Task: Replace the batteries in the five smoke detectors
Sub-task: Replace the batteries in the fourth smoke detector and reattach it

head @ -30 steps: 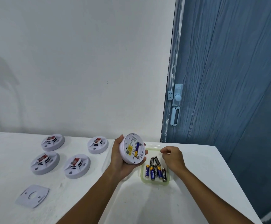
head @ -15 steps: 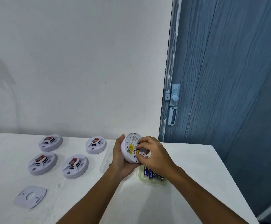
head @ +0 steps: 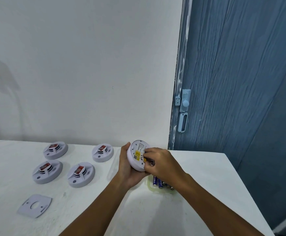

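Far to the left of the left hand [head: 127, 169], a flat mounting plate [head: 34, 205] lies loose on the table [head: 207, 193], nearer the person than the rest. Beyond it, still left of that hand, four detectors [head: 47, 171] sit face-up in a loose cluster, each with its base on and a red-labelled part on top; nothing shows whether their batteries are new or old, so I judge them still waiting.

The left hand cups the fifth detector [head: 136, 156], fingers curled round its rim, and tilts its back toward the camera. A yellow label and the battery bay show there.

The right hand [head: 161, 165] comes in from the right, fingertips curled and pressed at the bay. They seem to pinch or push a battery there, but the fingers hide it, so I cannot tell whether a cell is going in or coming out.

Just below the right hand, partly hidden by the wrist, a shallow tray [head: 151, 189] holds several blue batteries [head: 157, 182].

By my reading, the job is at the first detector, with four more and the plate refit left.
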A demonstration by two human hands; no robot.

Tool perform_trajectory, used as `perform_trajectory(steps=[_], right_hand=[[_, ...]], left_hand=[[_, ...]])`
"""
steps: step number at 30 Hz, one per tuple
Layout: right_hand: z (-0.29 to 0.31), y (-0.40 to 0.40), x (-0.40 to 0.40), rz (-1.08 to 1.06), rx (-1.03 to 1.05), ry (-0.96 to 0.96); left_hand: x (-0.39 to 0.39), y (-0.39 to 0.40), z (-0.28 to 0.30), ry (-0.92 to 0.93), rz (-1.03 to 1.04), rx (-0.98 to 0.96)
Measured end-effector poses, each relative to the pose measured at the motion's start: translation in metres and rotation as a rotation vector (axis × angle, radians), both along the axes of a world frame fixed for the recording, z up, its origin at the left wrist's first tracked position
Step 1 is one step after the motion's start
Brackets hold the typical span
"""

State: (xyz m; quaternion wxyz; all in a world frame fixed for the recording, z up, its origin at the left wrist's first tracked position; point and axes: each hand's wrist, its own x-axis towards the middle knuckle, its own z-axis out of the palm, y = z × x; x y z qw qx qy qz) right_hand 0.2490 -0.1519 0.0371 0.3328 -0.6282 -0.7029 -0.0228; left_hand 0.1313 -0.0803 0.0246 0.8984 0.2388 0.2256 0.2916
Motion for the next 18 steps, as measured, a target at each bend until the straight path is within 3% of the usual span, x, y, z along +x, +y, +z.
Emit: perform_trajectory(steps=[9, 14, 18], right_hand=[[-0.0063, -0.0011, -0.0011, 0.016, 0.035, 0.029], [-0.0019, -0.003, 0.0025, -0.004, 0.076, 0.255], [-0.0079, -0.0028, -0.0004, 0.066, 0.012, 0.189]], left_hand=[[-0.0029, 0.001, -0.0035, 0.005, -0.004, -0.023], [-0.0046, -0.0013, -0.0059, 0.008, 0.006, -0.031], [-0.0039, 0.0003, -0.0021, -0.007, 0.033, -0.034]])
